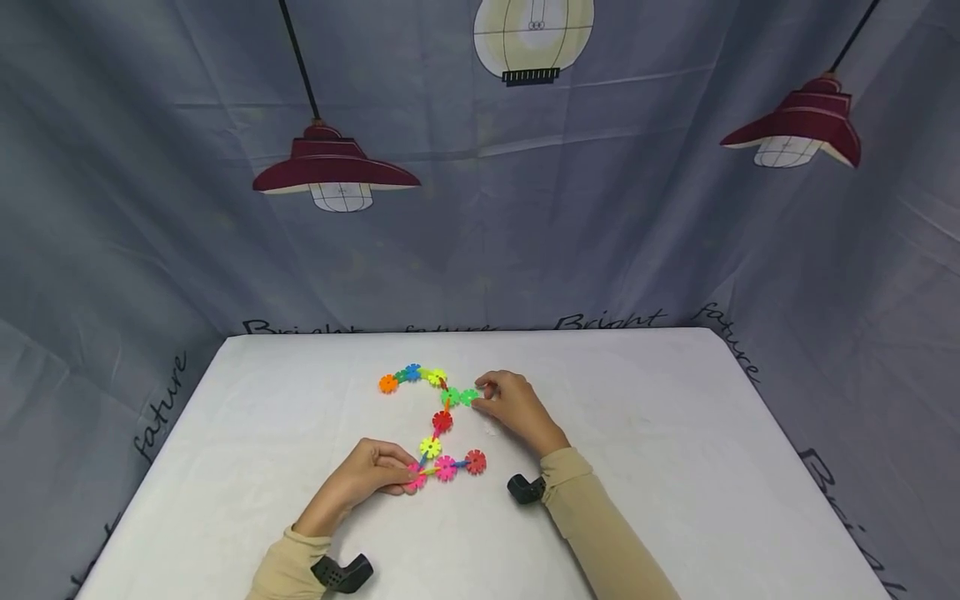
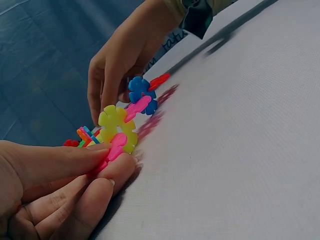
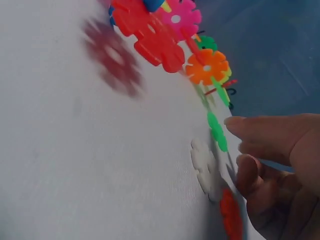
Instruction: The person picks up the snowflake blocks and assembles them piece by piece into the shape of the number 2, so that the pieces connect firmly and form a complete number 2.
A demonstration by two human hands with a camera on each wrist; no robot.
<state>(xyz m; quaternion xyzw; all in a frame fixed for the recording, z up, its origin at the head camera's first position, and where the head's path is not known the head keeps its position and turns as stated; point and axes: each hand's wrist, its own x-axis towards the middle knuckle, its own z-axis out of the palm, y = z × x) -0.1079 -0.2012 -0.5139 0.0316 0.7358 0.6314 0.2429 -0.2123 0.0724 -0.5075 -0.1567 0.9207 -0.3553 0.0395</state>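
Note:
A zigzag chain of interlocking flower discs lies on the white table, with an orange disc [image 1: 387, 383] at its far left end and a red disc [image 1: 476, 462] at its near right end. My left hand [image 1: 378, 468] pinches a pink disc [image 2: 116, 150] at the chain's near left corner between thumb and fingers. My right hand [image 1: 517, 408] is beside the green disc [image 1: 469, 397] at the right side of the chain. In the right wrist view, its fingertips [image 3: 234, 123] are slightly spread beside a green disc [image 3: 217, 132], with nothing visibly gripped.
A loose white disc [image 3: 204, 167] and an orange-red disc [image 3: 231, 215] lie near my right hand. The white table [image 1: 675, 433] borders a grey-blue cloth backdrop [image 1: 480, 250] with printed lamps. A black device [image 1: 342, 574] is on the left wrist, another [image 1: 527, 489] on the right.

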